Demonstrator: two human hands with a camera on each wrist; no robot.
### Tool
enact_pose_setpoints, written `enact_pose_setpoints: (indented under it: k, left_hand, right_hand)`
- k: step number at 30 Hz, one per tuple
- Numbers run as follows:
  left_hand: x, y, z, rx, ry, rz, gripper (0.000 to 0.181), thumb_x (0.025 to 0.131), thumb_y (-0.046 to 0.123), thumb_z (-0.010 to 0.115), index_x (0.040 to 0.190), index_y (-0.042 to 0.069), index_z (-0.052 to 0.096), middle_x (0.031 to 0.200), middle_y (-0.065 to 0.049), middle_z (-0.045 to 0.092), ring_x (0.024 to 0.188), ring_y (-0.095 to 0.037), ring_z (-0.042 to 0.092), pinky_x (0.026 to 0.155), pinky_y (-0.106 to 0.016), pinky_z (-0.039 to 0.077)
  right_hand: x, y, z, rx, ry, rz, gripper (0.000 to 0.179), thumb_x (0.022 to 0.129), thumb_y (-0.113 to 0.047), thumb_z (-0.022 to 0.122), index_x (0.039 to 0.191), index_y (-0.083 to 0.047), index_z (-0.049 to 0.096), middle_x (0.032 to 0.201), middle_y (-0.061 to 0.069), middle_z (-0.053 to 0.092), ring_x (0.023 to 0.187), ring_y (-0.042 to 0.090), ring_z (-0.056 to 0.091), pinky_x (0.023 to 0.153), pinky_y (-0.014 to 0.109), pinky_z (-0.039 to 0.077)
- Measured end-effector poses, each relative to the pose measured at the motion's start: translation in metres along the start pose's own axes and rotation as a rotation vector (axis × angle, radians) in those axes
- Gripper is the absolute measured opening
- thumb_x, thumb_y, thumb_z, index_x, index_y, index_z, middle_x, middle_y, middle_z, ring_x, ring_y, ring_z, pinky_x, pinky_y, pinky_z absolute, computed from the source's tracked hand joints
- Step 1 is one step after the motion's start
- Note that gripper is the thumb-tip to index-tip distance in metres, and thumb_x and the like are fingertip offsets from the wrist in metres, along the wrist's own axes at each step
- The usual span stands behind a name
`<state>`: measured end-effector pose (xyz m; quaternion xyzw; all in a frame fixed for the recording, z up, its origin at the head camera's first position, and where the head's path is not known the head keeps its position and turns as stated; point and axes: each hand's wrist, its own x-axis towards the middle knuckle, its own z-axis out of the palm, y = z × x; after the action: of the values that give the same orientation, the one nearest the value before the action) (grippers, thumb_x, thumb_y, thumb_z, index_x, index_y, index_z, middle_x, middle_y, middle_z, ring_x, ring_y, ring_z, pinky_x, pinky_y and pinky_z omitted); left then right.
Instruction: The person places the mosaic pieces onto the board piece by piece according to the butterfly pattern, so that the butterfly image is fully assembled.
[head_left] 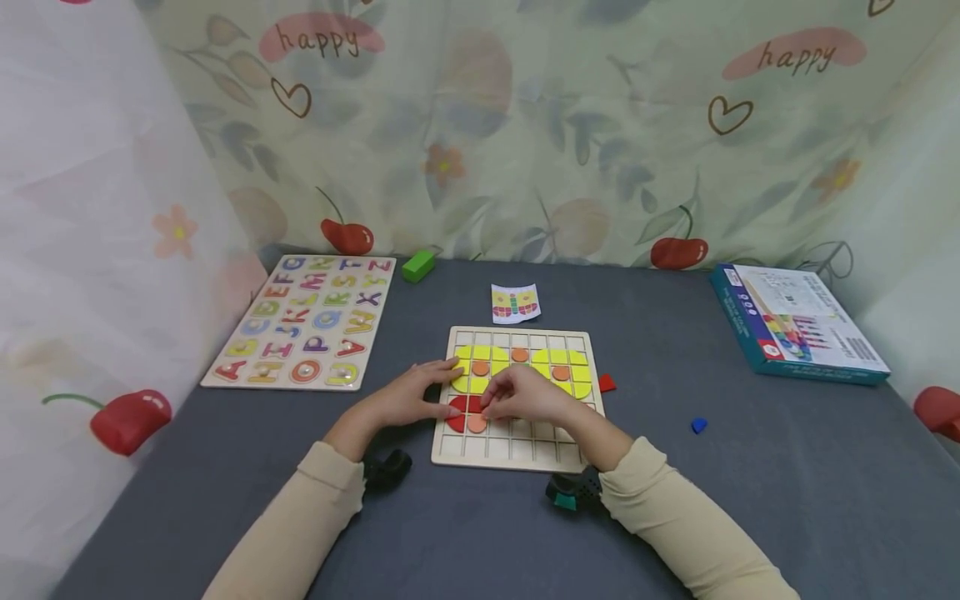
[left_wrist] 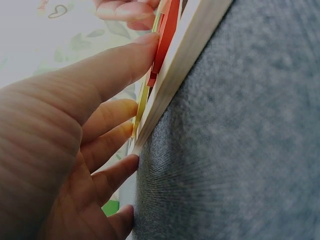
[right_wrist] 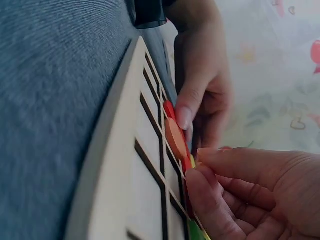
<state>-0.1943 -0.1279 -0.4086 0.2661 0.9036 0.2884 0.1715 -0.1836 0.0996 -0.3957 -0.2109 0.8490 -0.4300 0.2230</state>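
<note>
A wooden grid board (head_left: 517, 454) lies on the table with yellow tiles (head_left: 474, 384), orange round tiles (head_left: 519, 355) and red tiles (head_left: 456, 423) set on it. At its left side is my left hand (head_left: 401, 396), fingers spread along the edge, thumb (left_wrist: 145, 47) touching a red quarter-round tile. My right hand (head_left: 528, 396) reaches over the board with fingers curled. Its thumb and index tips (right_wrist: 197, 182) come together at a red tile (head_left: 475, 403) beside the left thumb; the fingers hide much of it. An orange round tile (right_wrist: 175, 139) lies close by.
Behind the board lies a butterfly pattern card (head_left: 515, 304). An alphabet board (head_left: 300, 325) and a green block (head_left: 418, 266) are at left. To the right are a red triangle (head_left: 607, 382), a small blue piece (head_left: 699, 426) and a box (head_left: 802, 325).
</note>
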Motion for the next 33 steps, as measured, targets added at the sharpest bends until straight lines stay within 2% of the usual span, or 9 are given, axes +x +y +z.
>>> enact_pose_setpoints:
  k: [5,9,13,22,27,33]
  left_hand:
    - [-0.001,0.001,0.001,0.017,0.005,-0.011,0.071,0.084,0.039,0.068,0.143,0.013,0.039,0.154,-0.005,0.025,0.145,-0.027,0.016,0.116,-0.053,0.005]
    - [-0.001,0.0,0.001,0.029,0.006,-0.012,0.071,0.083,0.039,0.068,0.142,0.013,0.04,0.154,-0.005,0.026,0.144,-0.027,0.017,0.116,-0.053,0.006]
    - [0.0,-0.001,0.003,0.025,0.002,0.006,0.07,0.083,0.039,0.068,0.142,0.012,0.04,0.154,-0.005,0.025,0.144,-0.027,0.017,0.116,-0.054,0.006]
    - [0.002,0.0,0.003,0.012,-0.002,0.002,0.073,0.082,0.041,0.068,0.143,0.013,0.039,0.155,-0.006,0.025,0.144,-0.027,0.017,0.116,-0.054,0.005]
    - [0.0,0.001,0.004,0.009,0.004,0.004,0.074,0.082,0.041,0.069,0.143,0.012,0.039,0.155,-0.006,0.024,0.144,-0.027,0.016,0.116,-0.053,0.005]
    - [0.001,0.001,0.004,0.02,0.022,-0.004,0.076,0.081,0.043,0.069,0.143,0.013,0.038,0.155,-0.005,0.024,0.144,-0.027,0.017,0.117,-0.052,0.006]
  right_hand:
    - [-0.007,0.003,-0.006,0.005,0.008,-0.016,0.01,0.082,-0.01,0.069,0.089,-0.004,0.07,0.074,0.004,0.067,0.061,0.012,0.058,0.06,0.023,0.05]
    - [-0.009,0.004,-0.003,0.021,-0.047,-0.04,0.013,0.082,-0.01,0.069,0.093,-0.002,0.072,0.075,0.005,0.068,0.061,0.011,0.058,0.062,0.024,0.053]
    - [-0.011,0.003,0.0,-0.01,-0.088,-0.046,0.017,0.082,-0.011,0.07,0.095,-0.001,0.072,0.075,0.005,0.068,0.059,0.009,0.058,0.061,0.023,0.053]
    - [-0.031,0.003,-0.016,-0.081,-0.003,-0.033,0.019,0.083,-0.014,0.07,0.098,-0.003,0.072,0.081,0.004,0.071,0.065,0.012,0.059,0.063,0.026,0.05]
    - [-0.051,0.013,-0.03,-0.053,0.01,-0.019,0.024,0.082,-0.013,0.07,0.101,0.001,0.07,0.081,0.008,0.07,0.067,0.017,0.064,0.066,0.03,0.054]
    - [-0.079,0.034,-0.052,-0.064,0.063,0.032,0.026,0.083,-0.015,0.07,0.103,0.002,0.07,0.079,0.005,0.067,0.068,0.014,0.058,0.064,0.028,0.052]
